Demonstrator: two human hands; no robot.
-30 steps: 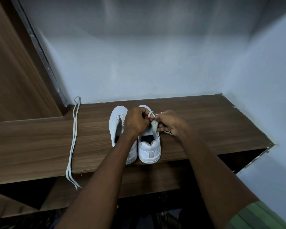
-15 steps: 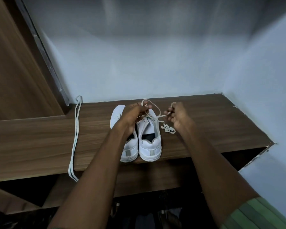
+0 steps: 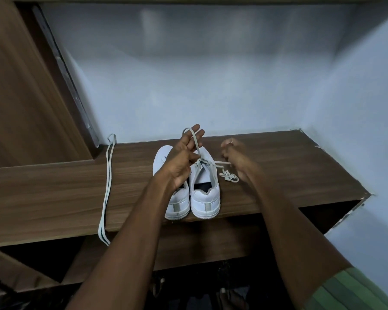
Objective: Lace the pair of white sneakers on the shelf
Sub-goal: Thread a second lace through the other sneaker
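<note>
Two white sneakers stand side by side on the wooden shelf (image 3: 278,175), heels toward me: the left sneaker (image 3: 179,198) and the right sneaker (image 3: 205,195). A white lace (image 3: 194,135) runs from the right sneaker's eyelets up over the extended fingers of my left hand (image 3: 184,157), held against them by the thumb. My right hand (image 3: 234,153) grips the lace's other end, pulled out to the right; its slack lies curled on the shelf (image 3: 229,176). A second lace (image 3: 106,186) lies doubled on the shelf at the left, hanging over the front edge.
Pale walls close the shelf at the back and right. A wooden panel with a metal strip (image 3: 70,81) stands at the left. A lower shelf (image 3: 188,242) and dark floor lie below the front edge.
Both hands have lifted and spread apart, drawing the lace out of the right sneaker. My left fingers have straightened under the loop, and my right hand has pulled its end rightward.
</note>
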